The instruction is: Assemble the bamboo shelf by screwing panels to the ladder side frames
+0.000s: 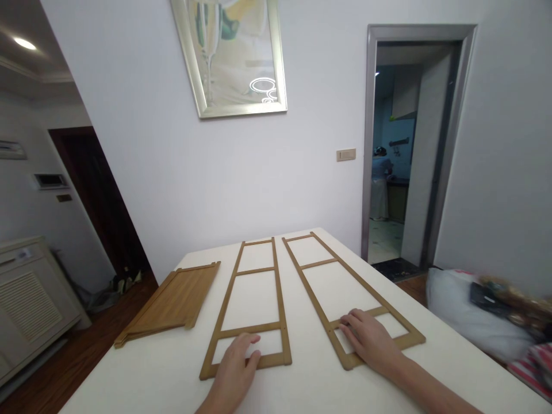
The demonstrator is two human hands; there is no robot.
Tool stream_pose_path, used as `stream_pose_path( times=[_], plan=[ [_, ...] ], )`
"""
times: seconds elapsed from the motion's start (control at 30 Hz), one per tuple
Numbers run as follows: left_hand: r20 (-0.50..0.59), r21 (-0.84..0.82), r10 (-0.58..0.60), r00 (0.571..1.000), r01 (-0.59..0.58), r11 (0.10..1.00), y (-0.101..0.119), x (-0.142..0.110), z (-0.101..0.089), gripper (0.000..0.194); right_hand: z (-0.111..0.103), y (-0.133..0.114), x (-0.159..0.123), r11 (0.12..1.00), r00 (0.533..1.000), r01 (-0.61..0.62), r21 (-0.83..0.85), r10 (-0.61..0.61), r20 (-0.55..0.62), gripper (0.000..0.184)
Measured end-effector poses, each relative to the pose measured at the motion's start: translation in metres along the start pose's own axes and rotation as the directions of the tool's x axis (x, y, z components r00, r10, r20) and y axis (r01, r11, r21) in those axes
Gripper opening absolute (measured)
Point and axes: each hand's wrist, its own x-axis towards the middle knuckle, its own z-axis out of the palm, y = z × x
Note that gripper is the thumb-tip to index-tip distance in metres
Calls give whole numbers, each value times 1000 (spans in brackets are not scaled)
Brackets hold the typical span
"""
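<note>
Two flat wooden ladder-like frames lie lengthwise on a white table (142, 374). My left hand (236, 365) is over the near end of the left wooden frame (250, 332), its thumb and fingers apart and lightly curved. My right hand (373, 340) rests at the near end of the right wooden frame (319, 263), fingers laid over the lower crossbar; its thumb shows inside the near opening. Neither hand visibly lifts a frame. To the left lies a stack of wooden slatted panels (176, 299).
A white wall with a framed picture (241, 109) and a switch plate (345, 154) rises behind the table. A person (379, 178) stands beyond the doorway (371, 149) at right. Bags (470, 322) lie right of the table; a cabinet (38, 310) stands at left.
</note>
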Motion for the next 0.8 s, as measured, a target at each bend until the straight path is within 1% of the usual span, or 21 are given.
stream_pose_path(
  times=[0.07, 0.13, 0.17, 0.23, 0.27, 0.33, 0.47, 0.53, 0.6, 0.67, 0.73, 0.8],
  plan=[
    [2, 116, 53, 999, -53, 992, -27, -11, -12, 38, -4, -6, -3, 997, 997, 71, 27, -72, 35, 34],
    [-26, 190, 95, 995, -89, 978, -49, -21, -18, 39, -6, -12, -4, 991, 989, 127, 31, -129, 69, 32],
    [-47, 208, 118, 992, -106, 972, -57, -25, -18, 39, -7, -14, -4, 989, 985, 147, 25, -149, 85, 33],
    [-102, 215, 144, 984, -119, 969, -65, -31, -15, 37, -5, -18, 1, 985, 978, 175, 7, -175, 115, 35],
    [-118, 205, 154, 981, -128, 970, -65, -33, -13, 37, -3, -20, 5, 984, 976, 181, -2, -179, 126, 35],
    [-117, 172, 167, 979, -146, 974, -62, -35, -10, 37, 2, -24, 13, 985, 977, 170, -20, -166, 133, 35],
    [-52, 129, 155, 987, -147, 981, -52, -37, -12, 38, 20, -31, 24, 997, 995, 64, -34, -61, 77, 35],
    [-34, 133, 159, 987, -154, 979, -51, -38, -15, 37, 28, -33, 24, 998, 998, 44, -52, -41, 57, 38],
    [-33, 145, 178, 983, -172, 974, -51, -39, -17, 36, 32, -34, 21, 995, 998, 61, -74, -59, 28, 40],
    [-40, 157, 194, 980, -185, 970, -50, -40, -18, 34, 32, -35, 19, 990, 994, 102, -94, -105, -24, 38],
    [-36, 166, 204, 978, -195, 967, -48, -41, -18, 32, 31, -36, 17, 978, 982, 166, -123, -176, -73, 33],
    [-34, 174, 214, 976, -205, 963, -47, -41, -18, 31, 30, -38, 17, 955, 963, 244, -168, -259, -75, 31]
  ],
)
